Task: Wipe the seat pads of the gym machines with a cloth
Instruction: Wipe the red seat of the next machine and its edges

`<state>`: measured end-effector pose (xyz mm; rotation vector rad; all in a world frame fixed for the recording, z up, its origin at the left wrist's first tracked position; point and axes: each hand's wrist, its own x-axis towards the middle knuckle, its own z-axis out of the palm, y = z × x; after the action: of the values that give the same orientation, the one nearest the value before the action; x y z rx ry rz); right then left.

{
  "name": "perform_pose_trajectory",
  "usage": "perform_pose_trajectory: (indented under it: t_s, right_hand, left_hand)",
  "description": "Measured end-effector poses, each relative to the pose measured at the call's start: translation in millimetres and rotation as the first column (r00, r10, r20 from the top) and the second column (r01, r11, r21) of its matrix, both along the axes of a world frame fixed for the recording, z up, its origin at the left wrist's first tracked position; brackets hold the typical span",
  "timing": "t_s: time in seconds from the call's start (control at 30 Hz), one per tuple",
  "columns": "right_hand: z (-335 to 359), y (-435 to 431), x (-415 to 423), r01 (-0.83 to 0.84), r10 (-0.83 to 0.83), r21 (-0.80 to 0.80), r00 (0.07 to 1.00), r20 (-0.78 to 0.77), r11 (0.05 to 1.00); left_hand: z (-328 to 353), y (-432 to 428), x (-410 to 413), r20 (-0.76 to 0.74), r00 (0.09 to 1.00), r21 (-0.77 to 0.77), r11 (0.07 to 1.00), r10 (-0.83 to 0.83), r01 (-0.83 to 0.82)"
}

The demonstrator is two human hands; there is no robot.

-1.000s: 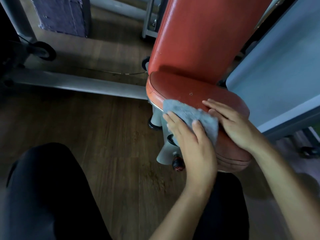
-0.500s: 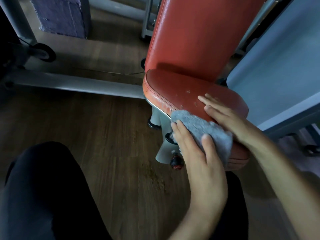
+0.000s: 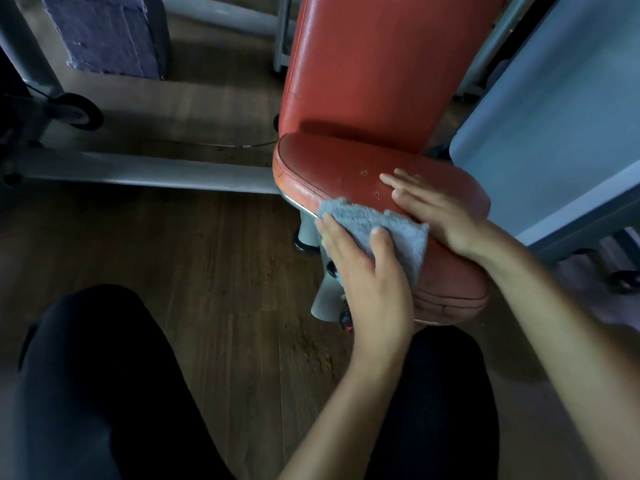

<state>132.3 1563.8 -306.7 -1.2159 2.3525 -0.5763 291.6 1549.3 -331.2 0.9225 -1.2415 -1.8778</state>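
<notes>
Backrest top cut off by upper edge. Cloth partly hidden under left hand, seat pad near-left rim beneath both. Red knob on seat post mostly behind wrist. Marks by right hand too small to ID.

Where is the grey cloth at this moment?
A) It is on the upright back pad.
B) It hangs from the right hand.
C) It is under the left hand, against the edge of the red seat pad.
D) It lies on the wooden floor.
C: the left hand presses the grey cloth onto the edge of the red seat pad, while the right hand rests bare on the pad's top.
</notes>
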Motion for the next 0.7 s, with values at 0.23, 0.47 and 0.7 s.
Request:
perform_pose_trajectory:
  t_s: [0.23, 0.47, 0.7]
  right_hand:
    - [-2, -1, -2, 0.013, -0.013, 0.01, 0.999, -0.035, 1.0]
    - [-3, -1, -5, 0.0, -0.001, -0.02, 0.999, -0.033, 1.0]
    - [0, 9, -3, 0.247, -0.24, -0.276, 0.969, 0.061, 0.929]
  left_hand:
    - [5, 21, 22, -0.036, 0.997, -0.048, 0.996, -0.074, 0.073]
    - [-1, -38, -13, 0.274, 0.96, -0.32, 0.935, -0.063, 0.153]
    - [8, -60, -22, 0.74, 0.672, -0.578, 0.482, -0.03, 0.658]
